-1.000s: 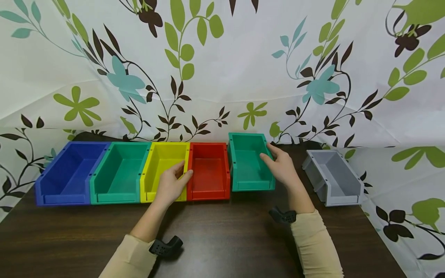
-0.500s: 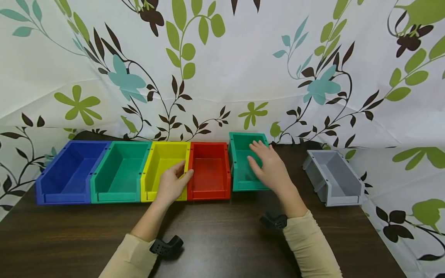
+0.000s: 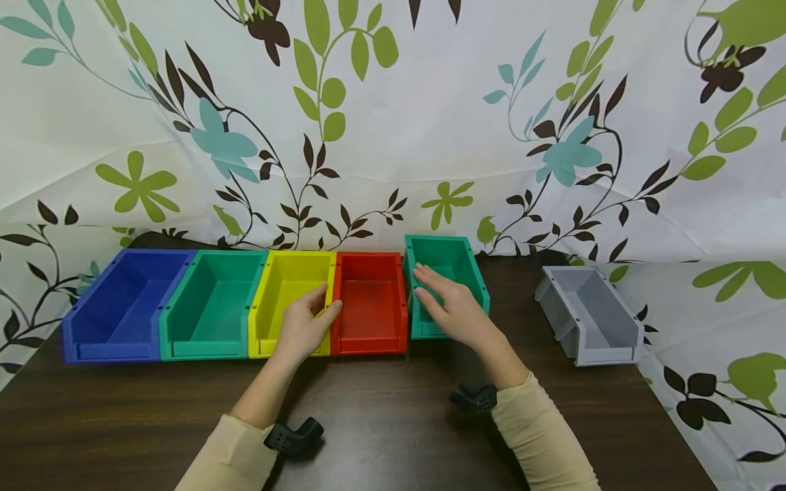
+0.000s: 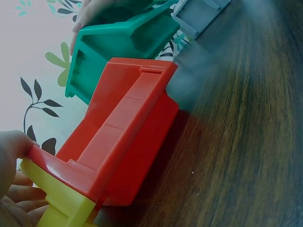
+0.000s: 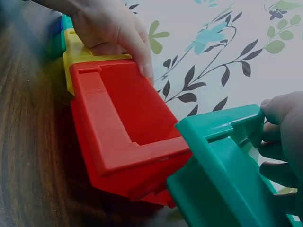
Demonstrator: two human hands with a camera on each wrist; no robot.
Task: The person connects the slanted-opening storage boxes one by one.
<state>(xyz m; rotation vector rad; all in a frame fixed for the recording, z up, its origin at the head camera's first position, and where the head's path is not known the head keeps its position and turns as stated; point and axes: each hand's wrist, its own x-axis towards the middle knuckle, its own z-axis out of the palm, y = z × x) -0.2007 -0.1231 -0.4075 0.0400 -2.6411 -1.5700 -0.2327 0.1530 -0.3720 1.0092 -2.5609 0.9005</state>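
Observation:
In the head view my left hand [image 3: 303,320] pinches the adjoining walls of the yellow bin [image 3: 288,279] and the red bin [image 3: 368,300]. The left wrist view shows its thumb on the red rim and its fingers curled inside the yellow bin. My right hand [image 3: 457,310] reaches across the right-hand green bin [image 3: 454,249], fingers fairly straight, at that bin's left wall. In the right wrist view its thumb [image 5: 272,111] touches the green rim. This green bin stands at a slight angle, a narrow gap from the red one. No contents show in these bins.
Left of the yellow bin, another green bin [image 3: 211,300] and a blue bin [image 3: 132,307] continue the row. A grey bin [image 3: 592,314] stands apart at the right. The dark wooden table [image 3: 381,423] meets a leaf-patterned cloth [image 3: 393,150] behind.
My right hand has left the right-hand green bin's right wall and crossed leftward over it to its left wall. My left hand and the bins have stayed in place.

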